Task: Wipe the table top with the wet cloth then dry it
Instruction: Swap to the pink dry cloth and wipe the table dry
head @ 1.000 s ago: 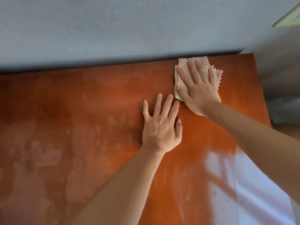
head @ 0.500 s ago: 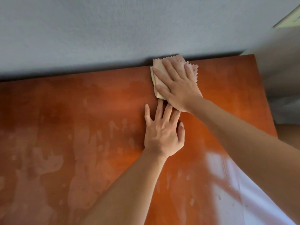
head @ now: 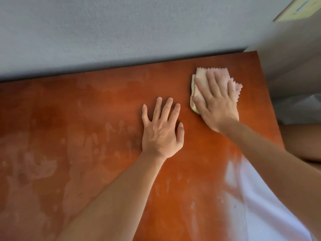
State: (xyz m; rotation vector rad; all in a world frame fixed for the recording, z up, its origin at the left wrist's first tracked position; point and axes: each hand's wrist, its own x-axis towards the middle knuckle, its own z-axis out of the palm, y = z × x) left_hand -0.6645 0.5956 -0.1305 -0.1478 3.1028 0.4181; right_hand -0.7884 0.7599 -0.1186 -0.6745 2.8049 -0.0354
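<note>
A folded pink cloth (head: 201,79) with a zigzag edge lies flat on the orange-brown table top (head: 86,110), near its far right corner. My right hand (head: 218,105) presses down on the cloth with fingers spread, covering most of it. My left hand (head: 161,131) rests palm-down on the bare table just left of the cloth, fingers apart, holding nothing. Pale smears and streaks mark the left and near parts of the table.
A grey wall (head: 121,28) runs along the table's far edge. A pale cabinet or wall face (head: 295,58) stands past the right edge. Bright glare (head: 257,206) covers the table's near right part.
My right hand slid the cloth left along the far edge, then back right and a little nearer. My left hand stayed planted on the table.
</note>
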